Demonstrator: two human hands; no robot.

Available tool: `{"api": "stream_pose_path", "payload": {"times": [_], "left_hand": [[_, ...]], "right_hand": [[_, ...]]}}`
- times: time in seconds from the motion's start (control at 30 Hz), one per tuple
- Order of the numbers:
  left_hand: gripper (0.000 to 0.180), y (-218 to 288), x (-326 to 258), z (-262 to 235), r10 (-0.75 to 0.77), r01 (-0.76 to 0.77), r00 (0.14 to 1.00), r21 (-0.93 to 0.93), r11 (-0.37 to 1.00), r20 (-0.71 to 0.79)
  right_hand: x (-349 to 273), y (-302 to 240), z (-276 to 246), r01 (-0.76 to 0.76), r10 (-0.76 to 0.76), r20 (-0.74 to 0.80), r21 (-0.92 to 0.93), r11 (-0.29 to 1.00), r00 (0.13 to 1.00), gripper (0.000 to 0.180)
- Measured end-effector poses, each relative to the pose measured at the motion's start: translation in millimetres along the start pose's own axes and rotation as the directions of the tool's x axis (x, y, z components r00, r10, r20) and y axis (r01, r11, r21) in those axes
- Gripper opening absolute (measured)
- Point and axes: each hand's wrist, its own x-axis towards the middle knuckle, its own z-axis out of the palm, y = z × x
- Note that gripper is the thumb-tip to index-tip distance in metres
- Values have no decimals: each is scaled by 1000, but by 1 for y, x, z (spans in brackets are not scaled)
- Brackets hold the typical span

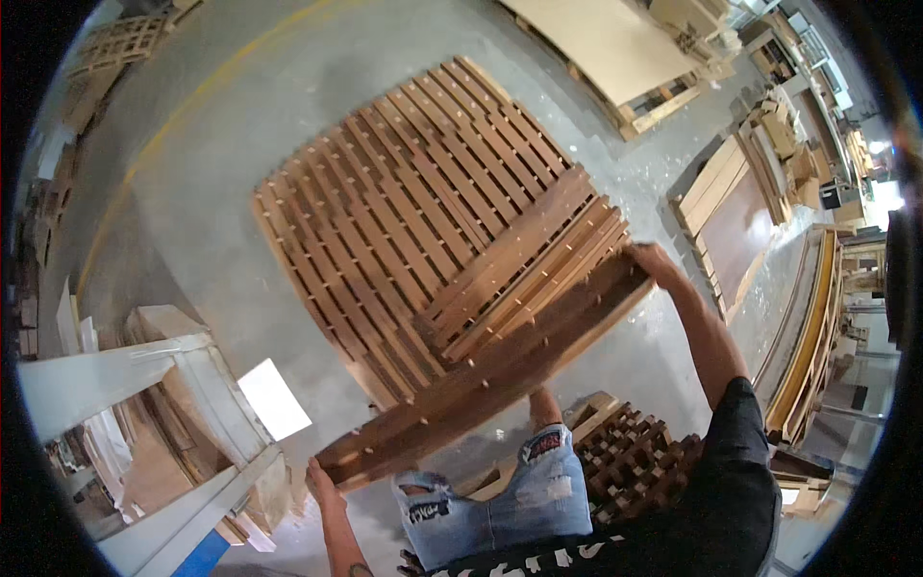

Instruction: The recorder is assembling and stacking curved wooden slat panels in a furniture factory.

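A long brown wooden board (495,370) with small pale dowels sticking out of it spans the space in front of my body. It slants from lower left to upper right. My left hand (325,483) is closed around its near-left end. At the other end, my right hand (648,260) grips the edge, its fingers partly hidden. Just beyond the board lies a wide stack of similar brown slats (385,192), spaced in rows with pale dowels showing. Several loose slats (543,279) lie close together across the stack's near right corner.
Behind my legs stands a pile of short crossed wooden pieces (639,457). A white-framed workbench (192,356) with offcuts is at the left, near a white sheet (275,398). Pallets with panels (615,48) stand at the far right. Grey floor (207,221) surrounds the stack.
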Motion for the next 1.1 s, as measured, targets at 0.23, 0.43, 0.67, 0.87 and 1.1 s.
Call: {"api": "stream_pose_path", "payload": {"times": [0.23,0.43,0.67,0.87,1.1], "left_hand": [[60,0,16,232,145,-103,977,-252,962,157],[54,-6,7,389,-60,76,991,-124,989,122],[65,-36,53,450,-114,144,961,-104,984,250],[64,-18,47,469,-92,85,972,39,996,216],[42,-51,73,369,26,-24,930,-10,1000,366]], "right_hand": [[251,64,-5,-19,19,-5,-16,1000,1000,38],[379,85,-14,98,-103,-55,-95,991,993,44],[453,127,18,152,-172,-70,-236,960,982,48],[496,180,37,-16,44,-230,124,992,972,53],[339,164,140,254,-357,-531,-259,932,769,59]]}}
